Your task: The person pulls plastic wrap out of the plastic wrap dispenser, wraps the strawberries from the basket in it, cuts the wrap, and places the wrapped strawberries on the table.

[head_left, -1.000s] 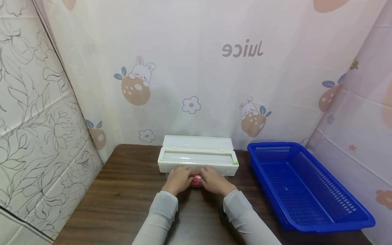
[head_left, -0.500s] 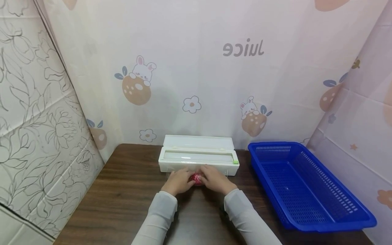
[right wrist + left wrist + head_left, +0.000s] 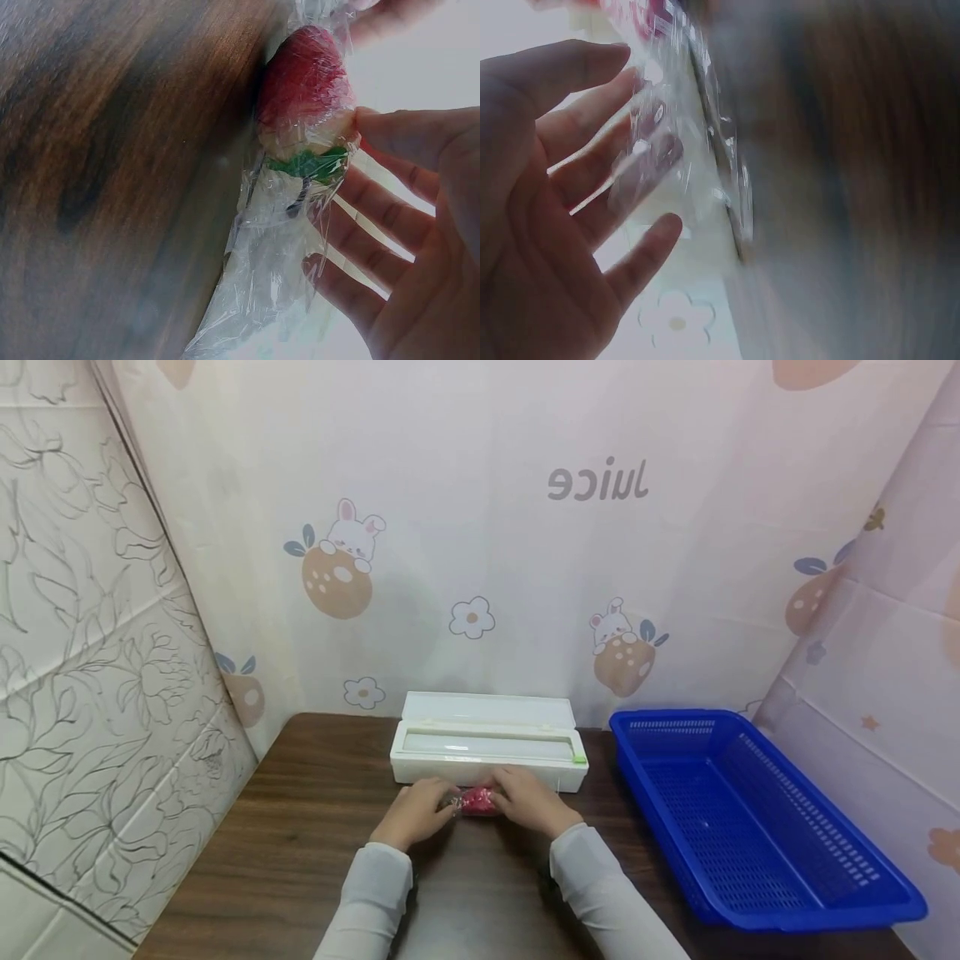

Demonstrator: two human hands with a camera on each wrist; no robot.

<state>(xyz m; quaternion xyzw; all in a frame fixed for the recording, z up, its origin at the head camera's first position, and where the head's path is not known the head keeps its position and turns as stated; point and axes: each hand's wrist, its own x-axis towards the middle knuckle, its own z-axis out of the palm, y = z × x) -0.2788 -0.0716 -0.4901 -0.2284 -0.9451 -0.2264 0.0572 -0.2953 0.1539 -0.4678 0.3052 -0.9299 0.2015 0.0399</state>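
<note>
A red strawberry with green leaves and a brown stem lies wrapped in clear cling film on the table, in front of a white cling film box. My right hand holds it at its leafy end, thumb on the near side and index finger behind, with the other fingers against the film. To the left, my left hand has its fingers extended and spread. Loose film lies across those fingertips in the left wrist view, past the red tip of the fruit.
The white cling film box, lid raised at the back, stands close behind both hands, a green slider at its right end. A blue plastic basket occupies the right side. Patterned cloth walls border the wooden table.
My left hand has moved left, off the strawberry and along the film, so more of the red fruit and a stretch of film show. My right hand has stayed at the fruit.
</note>
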